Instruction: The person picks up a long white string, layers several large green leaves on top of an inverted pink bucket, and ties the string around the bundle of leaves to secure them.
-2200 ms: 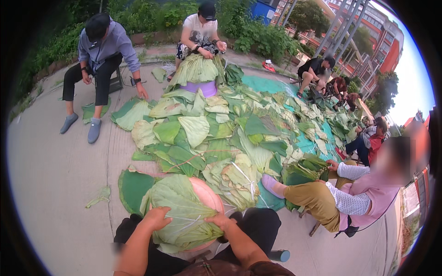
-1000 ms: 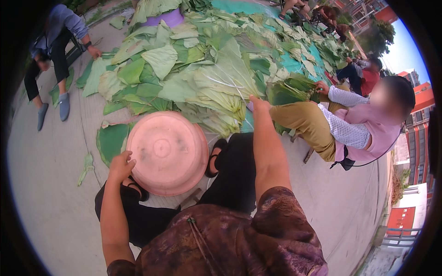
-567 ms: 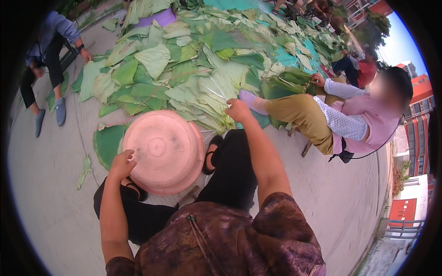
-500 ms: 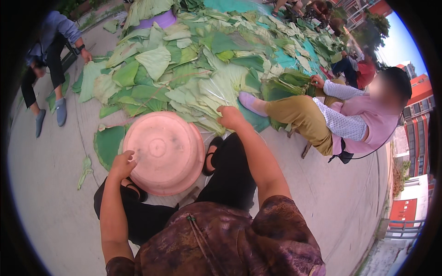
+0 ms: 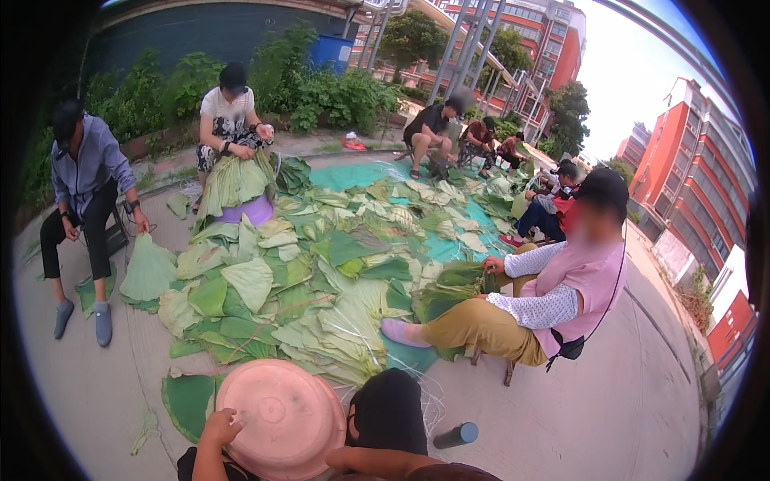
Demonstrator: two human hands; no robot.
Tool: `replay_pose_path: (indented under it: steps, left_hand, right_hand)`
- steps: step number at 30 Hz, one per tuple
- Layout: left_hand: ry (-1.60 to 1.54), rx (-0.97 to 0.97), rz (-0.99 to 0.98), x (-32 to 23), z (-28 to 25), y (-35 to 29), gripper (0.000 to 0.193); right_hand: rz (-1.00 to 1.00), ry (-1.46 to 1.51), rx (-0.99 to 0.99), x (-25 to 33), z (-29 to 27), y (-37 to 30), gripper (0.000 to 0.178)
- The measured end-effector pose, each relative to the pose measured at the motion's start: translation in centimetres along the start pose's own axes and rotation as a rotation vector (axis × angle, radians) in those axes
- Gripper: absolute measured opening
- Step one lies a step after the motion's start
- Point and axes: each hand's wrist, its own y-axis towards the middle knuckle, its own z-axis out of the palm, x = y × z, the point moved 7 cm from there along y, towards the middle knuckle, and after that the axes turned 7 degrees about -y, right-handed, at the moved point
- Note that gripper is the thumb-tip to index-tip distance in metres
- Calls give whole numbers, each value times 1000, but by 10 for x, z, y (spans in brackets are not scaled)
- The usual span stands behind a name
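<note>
An upturned pink plastic basin (image 5: 277, 413) stands bottom-up in front of my lap. My left hand (image 5: 222, 425) is at its left rim, fingers loosely bent and apart, with nothing visible in them. My right forearm (image 5: 381, 459) lies low across my lap at the basin's near right side; its fingers cannot be made out. Just beyond the basin lies a pile of flattened green lotus leaves (image 5: 333, 325), with white strings (image 5: 349, 333) across the nearest ones. A darker round leaf (image 5: 188, 405) sticks out from the basin's left side.
A person in pink (image 5: 577, 280) sits close on the right, one foot at the leaves. Another in blue (image 5: 95, 168) sits at left, holding a leaf. Across the pile, a person works over a purple tub (image 5: 249, 211). A dark bottle (image 5: 455, 435) stands at my right.
The view has tilted up, showing more people and buildings. My right hand has drawn back from the leaves and strings toward my lap. My left hand stays beside the basin.
</note>
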Motion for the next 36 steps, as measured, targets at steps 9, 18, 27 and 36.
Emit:
replay_pose_path:
  steps: [9,18,27,36]
  left_hand:
    - [29,-34,111,-12,-4,14,46]
    - [53,-8,17,2,-8,-6,50]
    - [-6,-39,24,-3,-8,-3,46]
    - [17,-26,40,-6,-9,-1,45]
  right_hand:
    - [86,-148,123,14,-68,6,28]
    - [63,-180,209,31,-66,15,29]
    - [83,-219,228,31,-76,5,29]
    - [84,-236,248,36,-78,-1,29]
